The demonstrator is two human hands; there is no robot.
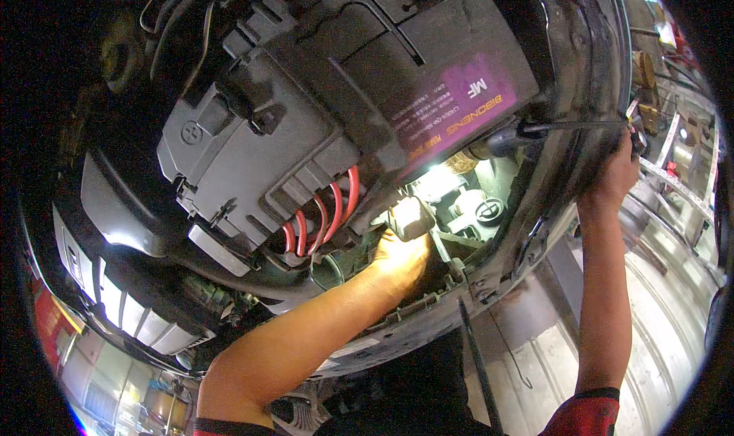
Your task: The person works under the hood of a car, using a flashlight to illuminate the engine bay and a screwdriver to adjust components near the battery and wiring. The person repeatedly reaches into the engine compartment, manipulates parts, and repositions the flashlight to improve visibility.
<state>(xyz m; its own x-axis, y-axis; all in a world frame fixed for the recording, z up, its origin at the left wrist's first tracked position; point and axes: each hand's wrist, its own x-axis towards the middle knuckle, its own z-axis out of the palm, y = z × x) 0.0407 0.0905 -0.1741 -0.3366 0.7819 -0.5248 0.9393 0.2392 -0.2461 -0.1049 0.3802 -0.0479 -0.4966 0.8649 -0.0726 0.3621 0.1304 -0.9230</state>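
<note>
My left hand (pixel 405 259) reaches into the gap below the battery, beside a boxy, pale-lit part (pixel 411 218). Its fingers are mostly hidden behind that part and washed out by glare, so a grip cannot be made out. A bright light (pixel 440 182) shines close by, near the white back of a lamp housing with a round cap (pixel 488 211). At the outer edge of the car body, my right hand (pixel 618 168) is closed with its fingers curled round something dark. A thin black rod (pixel 577 126) runs from there toward a dark cylinder (pixel 502 142).
The black battery with a purple label (pixel 470 103) stands above the gap. To its left sits a grey fuse box cover (pixel 222 145), with several red-sleeved cables (pixel 335 210) below. A black prop rod (pixel 478 367) rises in front. Metal racking (pixel 677 161) stands at the right.
</note>
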